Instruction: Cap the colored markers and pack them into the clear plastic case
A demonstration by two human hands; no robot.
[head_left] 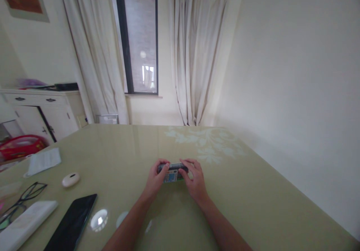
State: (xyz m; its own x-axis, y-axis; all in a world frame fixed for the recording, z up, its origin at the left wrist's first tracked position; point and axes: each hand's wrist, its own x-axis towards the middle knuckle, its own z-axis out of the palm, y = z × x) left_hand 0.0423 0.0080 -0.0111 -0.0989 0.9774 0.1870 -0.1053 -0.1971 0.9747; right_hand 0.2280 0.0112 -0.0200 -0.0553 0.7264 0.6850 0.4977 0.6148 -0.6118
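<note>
A small flat box (172,173) with a dark top edge and a colourful printed face stands on its side on the pale green table (253,198). My left hand (155,181) grips its left end, thumb on top. My right hand (196,181) grips its right end, fingers curled round it. Both hands rest on the table near its middle.
At the left lie a black phone (72,224), a white oblong case (26,224), dark-framed glasses (22,200), a small white oval case (70,179) and a folded white paper (43,161). A red basket (19,146), a white cabinet (42,110) and curtains (194,52) stand behind.
</note>
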